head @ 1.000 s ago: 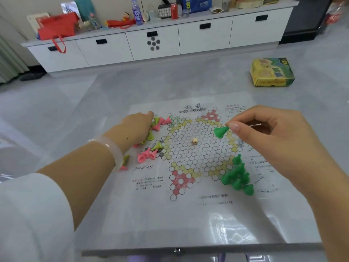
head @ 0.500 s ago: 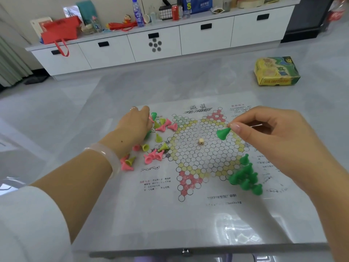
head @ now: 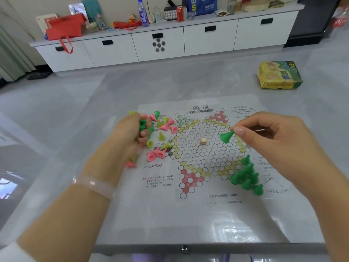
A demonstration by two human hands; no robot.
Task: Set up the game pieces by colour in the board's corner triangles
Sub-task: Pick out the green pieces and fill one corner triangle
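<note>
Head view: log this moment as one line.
left hand: grips green pieces | right hand: pinches one green piece above board | green cluster: standing, near-right corner | pink and yellow pieces: loose, unsorted

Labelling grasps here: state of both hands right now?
Left hand: closed around a few green pieces.
Right hand: pinching one green piece over the board.

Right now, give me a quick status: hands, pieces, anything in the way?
Left hand grips green pieces. Right hand pinches one green piece above the board. Green cluster fills near-right corner. Die sits mid-board; pink and yellow pieces unsorted.
</note>
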